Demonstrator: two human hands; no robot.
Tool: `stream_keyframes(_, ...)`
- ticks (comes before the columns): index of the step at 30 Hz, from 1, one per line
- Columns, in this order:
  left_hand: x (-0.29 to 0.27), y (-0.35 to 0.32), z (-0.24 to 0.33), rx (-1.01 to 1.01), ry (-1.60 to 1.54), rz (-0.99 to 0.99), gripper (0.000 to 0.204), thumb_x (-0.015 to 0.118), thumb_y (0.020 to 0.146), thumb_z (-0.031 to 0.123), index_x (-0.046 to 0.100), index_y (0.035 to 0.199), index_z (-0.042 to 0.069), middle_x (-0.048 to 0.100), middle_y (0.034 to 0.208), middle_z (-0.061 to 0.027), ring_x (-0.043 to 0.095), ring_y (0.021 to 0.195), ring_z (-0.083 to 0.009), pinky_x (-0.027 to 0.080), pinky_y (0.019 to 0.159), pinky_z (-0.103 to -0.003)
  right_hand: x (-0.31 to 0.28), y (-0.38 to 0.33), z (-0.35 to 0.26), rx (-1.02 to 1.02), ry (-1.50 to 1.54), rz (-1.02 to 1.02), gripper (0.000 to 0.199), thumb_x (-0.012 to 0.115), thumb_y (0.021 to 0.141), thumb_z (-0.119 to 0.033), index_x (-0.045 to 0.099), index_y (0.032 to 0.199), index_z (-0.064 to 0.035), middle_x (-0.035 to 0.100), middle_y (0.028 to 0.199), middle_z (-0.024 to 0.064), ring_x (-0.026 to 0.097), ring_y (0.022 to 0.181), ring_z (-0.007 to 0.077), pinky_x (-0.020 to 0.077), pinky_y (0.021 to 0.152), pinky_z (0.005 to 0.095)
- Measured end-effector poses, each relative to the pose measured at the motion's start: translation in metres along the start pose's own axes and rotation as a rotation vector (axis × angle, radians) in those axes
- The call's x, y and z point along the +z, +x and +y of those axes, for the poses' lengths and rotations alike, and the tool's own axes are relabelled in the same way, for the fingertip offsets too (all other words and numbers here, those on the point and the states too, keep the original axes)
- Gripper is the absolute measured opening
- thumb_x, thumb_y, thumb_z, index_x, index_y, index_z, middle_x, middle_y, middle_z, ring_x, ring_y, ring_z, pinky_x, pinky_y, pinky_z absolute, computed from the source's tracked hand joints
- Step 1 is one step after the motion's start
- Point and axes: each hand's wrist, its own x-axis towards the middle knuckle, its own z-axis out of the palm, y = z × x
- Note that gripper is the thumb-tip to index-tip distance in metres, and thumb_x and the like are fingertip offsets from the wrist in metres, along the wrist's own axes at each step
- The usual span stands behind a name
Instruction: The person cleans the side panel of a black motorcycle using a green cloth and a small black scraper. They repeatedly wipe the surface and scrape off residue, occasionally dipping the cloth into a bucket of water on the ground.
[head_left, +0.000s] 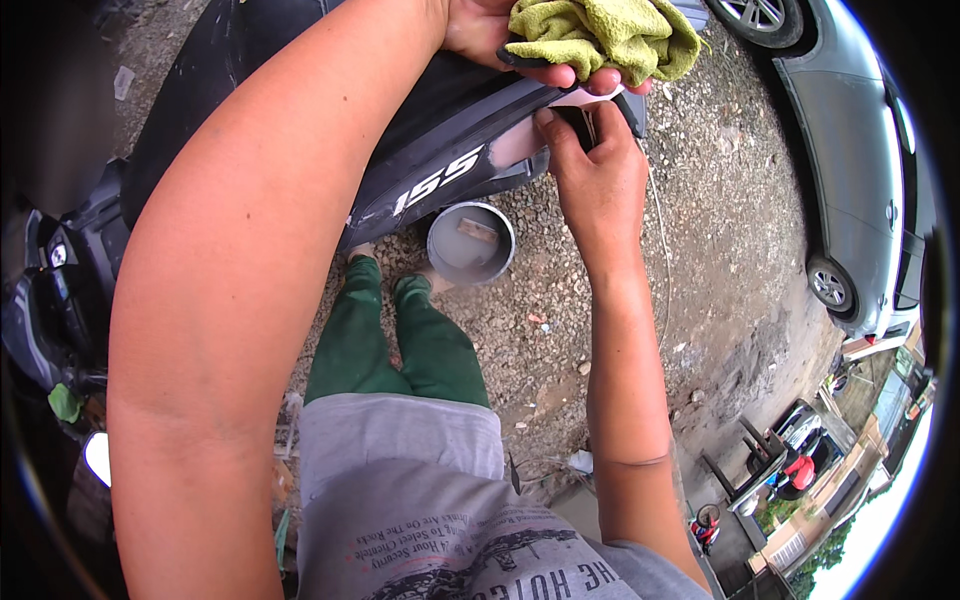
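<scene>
Outdoors, we are standing on gravel [720, 200], with a silver car [850, 140] sitting off to the right. Closer in, a dark motorbike [215, 60] is stretching across the upper left, its side panel [450, 130] bearing white markings and a dull, pale pinkish patch [517, 145] near its end. Below the panel, a bucket [432, 245] of cloudy water is resting by our feet. At the top, our left hand [480, 30] is holding a bunched yellow-green cloth [605, 35] above the panel's end, its grip curling underneath. Our right hand [605, 185] is touching that end beside the patch; its grip is looking narrow, but we cannot tell whether it is pinching anything. Inside the bucket, a small brown block [478, 231] is lying.
</scene>
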Motion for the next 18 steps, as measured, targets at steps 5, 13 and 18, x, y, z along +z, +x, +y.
stream_keyframes(5,-0.002,0.002,-0.001,-0.001,-0.047,-0.008,0.063,0.053,0.105,0.053,0.065,0.124,-0.006,0.072,0.095,-0.0248,0.076,0.078,-0.0319,0.066,0.051,-0.039,0.002,-0.011,0.004,-0.106,-0.088,-0.038,0.028,0.073,0.094,-0.029,0.068,0.097,-0.0015,0.075,0.083,0.0195,0.074,0.077,0.0395,0.0562,0.070,0.0464)
stream_keyframes(13,0.001,0.000,-0.002,-0.002,-0.043,0.035,0.064,0.052,0.105,0.053,0.064,0.124,-0.006,0.072,0.097,-0.0252,0.076,0.077,-0.0327,0.066,0.050,-0.039,0.004,-0.011,0.003,-0.079,-0.076,-0.043,0.028,0.073,0.093,-0.030,0.067,0.095,-0.0020,0.073,0.078,0.0205,0.074,0.075,0.0387,0.0562,0.067,0.0465)
stream_keyframes(18,0.001,0.000,0.000,0.002,-0.035,0.036,0.063,0.051,0.105,0.053,0.064,0.125,-0.005,0.073,0.098,-0.0254,0.077,0.080,-0.0325,0.067,0.052,-0.040,0.003,-0.007,0.004,-0.045,-0.059,-0.036,0.031,0.074,0.092,-0.031,0.066,0.092,-0.0012,0.072,0.075,0.0210,0.072,0.073,0.0415,0.0554,0.066,0.0482)
